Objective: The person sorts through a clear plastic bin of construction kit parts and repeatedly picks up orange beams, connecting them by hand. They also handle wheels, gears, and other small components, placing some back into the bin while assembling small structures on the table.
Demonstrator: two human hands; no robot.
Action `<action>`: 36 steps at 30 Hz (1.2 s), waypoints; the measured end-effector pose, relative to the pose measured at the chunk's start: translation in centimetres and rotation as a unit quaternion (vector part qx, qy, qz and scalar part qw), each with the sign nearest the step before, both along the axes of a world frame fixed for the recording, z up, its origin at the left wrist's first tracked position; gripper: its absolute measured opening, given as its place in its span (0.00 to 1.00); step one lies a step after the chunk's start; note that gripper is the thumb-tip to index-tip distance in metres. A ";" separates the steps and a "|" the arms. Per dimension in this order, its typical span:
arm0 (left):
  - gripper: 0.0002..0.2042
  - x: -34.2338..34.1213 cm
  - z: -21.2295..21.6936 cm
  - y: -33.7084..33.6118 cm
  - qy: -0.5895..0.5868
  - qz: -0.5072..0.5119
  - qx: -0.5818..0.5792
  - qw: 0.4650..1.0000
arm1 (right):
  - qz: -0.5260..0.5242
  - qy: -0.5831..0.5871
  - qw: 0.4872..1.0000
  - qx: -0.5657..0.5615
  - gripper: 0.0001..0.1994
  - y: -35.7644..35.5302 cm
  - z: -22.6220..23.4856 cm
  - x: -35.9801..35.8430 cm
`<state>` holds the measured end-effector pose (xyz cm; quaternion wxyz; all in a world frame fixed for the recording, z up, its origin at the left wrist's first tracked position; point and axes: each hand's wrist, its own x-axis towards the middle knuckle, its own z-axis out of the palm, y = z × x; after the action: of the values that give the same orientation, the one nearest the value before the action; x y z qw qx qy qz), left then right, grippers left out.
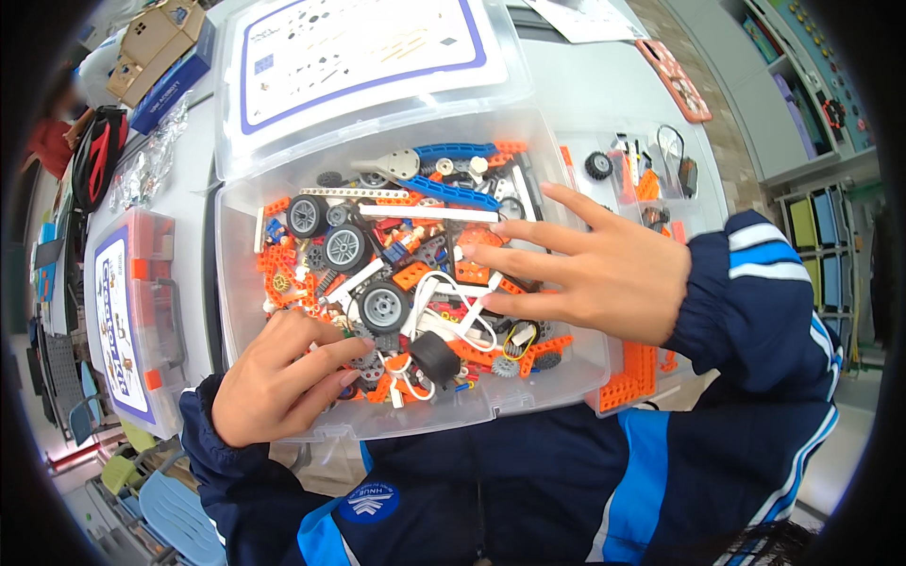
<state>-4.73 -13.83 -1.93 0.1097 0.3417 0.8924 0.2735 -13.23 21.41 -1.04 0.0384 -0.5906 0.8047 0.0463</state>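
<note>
A clear plastic box (552, 377) full of mixed building pieces stands right in front of me. At its near left corner my left hand (288, 373) reaches in, fingers bent and drawn together among the parts beside a grey gear (366, 358). Whatever those fingertips hold, if anything, is too small to name. Over the right side my right hand (590, 269) is open, fingers spread, its tips on or just above an orange plate (477, 243). Between the hands are several black-tyred wheels (384, 307), a white cable (444, 292) and a loose black tyre (435, 358). Blue curved beams (453, 193) lie at the back.
The box's lid (377, 118) leans open at the far side. A second closed box (132, 321) stands to the left. Rightward are a small parts tray (651, 174), an orange brick plate (630, 377) and a patterned phone case (675, 80). A cardboard house model (156, 52) sits far left.
</note>
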 end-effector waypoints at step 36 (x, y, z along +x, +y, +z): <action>0.15 0.9 2.8 -0.2 0.061 -0.009 -0.078 0.995 | 0.053 -0.140 0.987 -0.054 0.25 -1.7 -1.4 -0.7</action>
<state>-3.81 -13.99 0.89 0.0840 0.3562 0.9129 0.1810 -13.89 19.68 -2.47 0.1165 -0.6346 0.7600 -0.0784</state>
